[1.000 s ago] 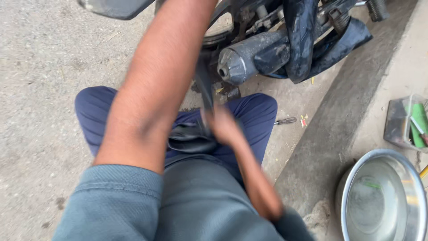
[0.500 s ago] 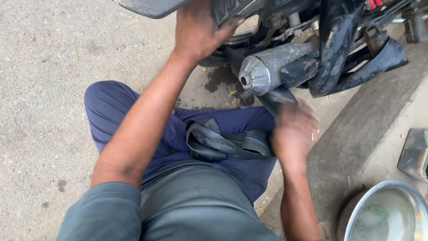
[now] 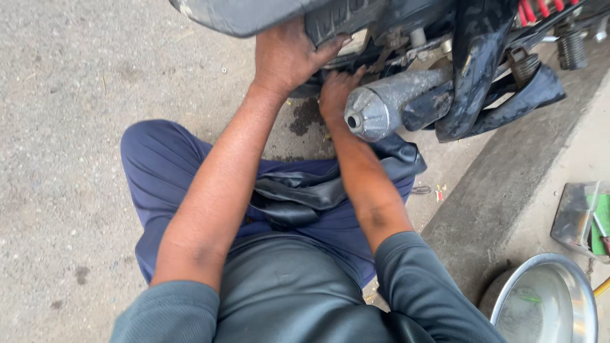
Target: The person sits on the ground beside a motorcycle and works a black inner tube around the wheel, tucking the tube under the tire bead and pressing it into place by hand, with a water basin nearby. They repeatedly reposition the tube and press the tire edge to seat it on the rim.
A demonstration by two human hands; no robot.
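I sit cross-legged on the ground in front of a motorcycle's rear wheel. My left hand (image 3: 289, 57) grips the black tyre (image 3: 343, 22) at its lower edge. My right hand (image 3: 335, 94) reaches in just behind the grey exhaust muffler (image 3: 394, 105), fingers pressed against the wheel; what it holds is hidden. A black rubber inner tube (image 3: 305, 197) lies folded across my lap on my blue trousers. More black rubber (image 3: 483, 70) hangs over the muffler to the right.
A concrete kerb (image 3: 502, 190) runs diagonally on the right. A steel bowl (image 3: 546, 305) stands at the lower right, and a metal tray with green items (image 3: 588, 219) lies beyond it. A red shock spring (image 3: 540, 11) shows at the top. Grey pavement spreads to the left.
My right hand has risen from my lap to the wheel behind the muffler. The left hand stays on the tyre. The view has shifted a little to the right.
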